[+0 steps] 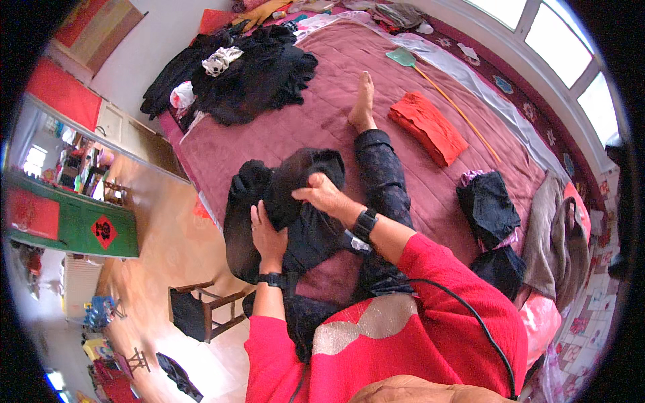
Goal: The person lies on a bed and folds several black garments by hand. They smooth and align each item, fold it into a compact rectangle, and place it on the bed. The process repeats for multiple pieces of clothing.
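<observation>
A bulky black garment (pixel 302 215) lies bunched across the bed's edge in front of me and over my lap. My left hand (pixel 269 235) rests on its left part, fingers stretched out over the cloth. Over the upper part of the same garment is my right hand (pixel 327 196), its fingers curled and the thumb pointing left. Whatever those fingers may hold is hidden. Both wrists carry dark bands. My bare foot (pixel 363 104) and dark-trousered leg (pixel 383 174) stretch along the bed beyond the garment.
A folded orange-red cloth (pixel 428 127) and a green fly swatter (pixel 447 104) lie right of my leg. Folded dark clothes (pixel 488 209) and a grey-brown garment (pixel 551 235) are farther right. Black clothes (pixel 248 77) heap at the far left. A wooden stool (pixel 215 309) stands on the floor.
</observation>
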Action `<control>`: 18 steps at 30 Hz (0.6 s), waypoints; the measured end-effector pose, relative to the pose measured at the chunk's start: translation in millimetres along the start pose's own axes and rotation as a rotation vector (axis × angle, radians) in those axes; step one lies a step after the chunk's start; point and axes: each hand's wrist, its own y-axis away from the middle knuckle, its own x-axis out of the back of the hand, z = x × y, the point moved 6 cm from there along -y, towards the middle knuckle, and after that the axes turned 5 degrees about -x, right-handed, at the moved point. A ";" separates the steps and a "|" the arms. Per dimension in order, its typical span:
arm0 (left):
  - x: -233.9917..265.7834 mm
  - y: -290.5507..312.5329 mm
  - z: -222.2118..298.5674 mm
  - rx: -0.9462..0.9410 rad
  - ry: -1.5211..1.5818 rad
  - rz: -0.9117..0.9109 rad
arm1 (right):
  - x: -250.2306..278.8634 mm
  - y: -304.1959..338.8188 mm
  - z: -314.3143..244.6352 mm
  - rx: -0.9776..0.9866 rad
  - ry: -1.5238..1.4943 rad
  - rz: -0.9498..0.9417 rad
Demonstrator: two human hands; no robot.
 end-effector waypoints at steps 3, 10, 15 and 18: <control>-15.2 -22.9 -43.8 0.148 -0.044 -0.156 | 25.6 -41.6 -0.2 -0.090 0.209 0.122; -104.7 -28.7 -99.7 0.192 -0.072 -0.700 | 83.8 -136.7 -0.6 0.067 0.677 0.305; -126.5 -35.9 -123.9 0.171 0.019 -0.810 | 51.8 -242.7 -11.4 0.158 0.865 0.250; -129.9 -33.9 -127.8 0.165 0.015 -0.832 | 19.9 -297.0 -18.2 0.227 1.049 0.195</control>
